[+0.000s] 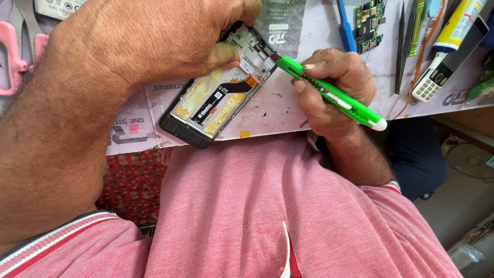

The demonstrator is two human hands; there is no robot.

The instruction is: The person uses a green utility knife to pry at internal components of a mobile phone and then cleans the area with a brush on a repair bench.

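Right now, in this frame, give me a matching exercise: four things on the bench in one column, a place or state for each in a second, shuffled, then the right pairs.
Things:
1. green utility knife
2. opened phone frame
3. loose circuit board
4. pink-handled tool

Places or states:
A. lying at the far left edge of the bench
B. held in the right hand, tip at the frame's upper end
C. steadied under the left hand, black flex cable showing inside
D. lying at the top of the bench, right of a blue tool

Pairs: 1-B, 2-C, 3-D, 4-A
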